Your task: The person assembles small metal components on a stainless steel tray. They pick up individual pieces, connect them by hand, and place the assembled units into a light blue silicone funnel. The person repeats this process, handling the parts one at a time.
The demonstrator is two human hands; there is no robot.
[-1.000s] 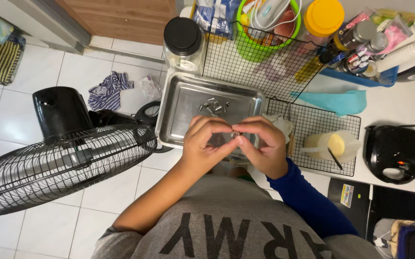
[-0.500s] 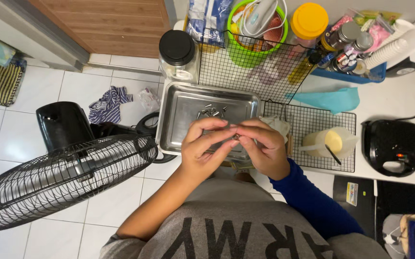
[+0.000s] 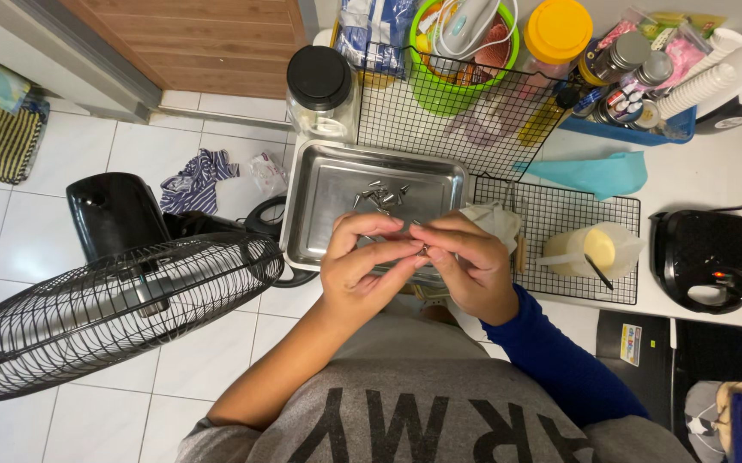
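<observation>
Steel tray [image 3: 319,214] holds small metal tips [image 3: 382,195]; left hand [image 3: 362,266], right hand [image 3: 465,266] pinch one tiny piece [image 3: 423,249] together.

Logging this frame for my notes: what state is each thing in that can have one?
Left hand: fingertips pinching a small metal piece.
Right hand: pinching the same piece.
Steel tray: holds a heap of small metal pieces.
Black-lidded glass jar: closed.
Yellow-lidded jar: closed.
Black floor fan: blade motion unclear.
</observation>
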